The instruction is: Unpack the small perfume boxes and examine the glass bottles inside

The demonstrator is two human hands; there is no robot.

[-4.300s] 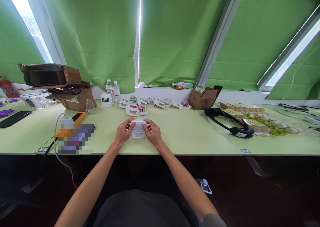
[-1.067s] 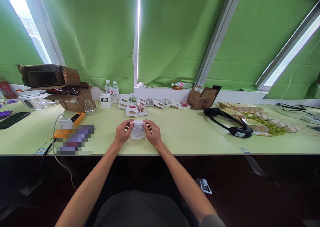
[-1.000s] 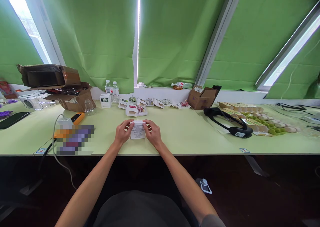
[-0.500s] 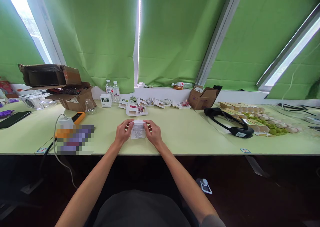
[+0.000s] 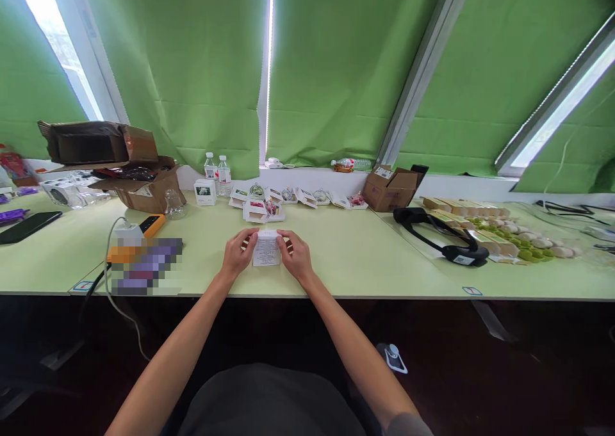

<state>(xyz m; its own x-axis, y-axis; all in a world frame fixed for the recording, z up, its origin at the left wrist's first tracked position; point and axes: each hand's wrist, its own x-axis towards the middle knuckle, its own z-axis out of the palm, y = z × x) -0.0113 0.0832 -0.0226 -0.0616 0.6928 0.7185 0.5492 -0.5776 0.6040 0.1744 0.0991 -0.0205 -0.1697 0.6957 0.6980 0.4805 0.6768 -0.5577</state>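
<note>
A small white box (image 5: 266, 250) with fine printed text on its side stands near the table's front edge. My left hand (image 5: 239, 252) grips its left side, fingers curled at the top left corner. On the other side my right hand (image 5: 295, 254) holds the top right corner in the same way. Beyond the hands lie several opened white boxes (image 5: 254, 211) with small clear and coloured ornaments (image 5: 273, 208) beside them. Farther left, a closed white box (image 5: 205, 192) with a picture on its front stands upright.
Two water bottles (image 5: 223, 176) stand at the back; another bottle (image 5: 354, 164) lies on the ledge. Cardboard boxes sit left (image 5: 144, 189) and right (image 5: 390, 189). A black headset (image 5: 442, 236) and egg-like items in green trays (image 5: 531, 247) are at right. A white cable (image 5: 106, 276) hangs over the edge.
Hardly anything differs. Both hands keep their hold on the small white box, and the view has shifted very slightly.
</note>
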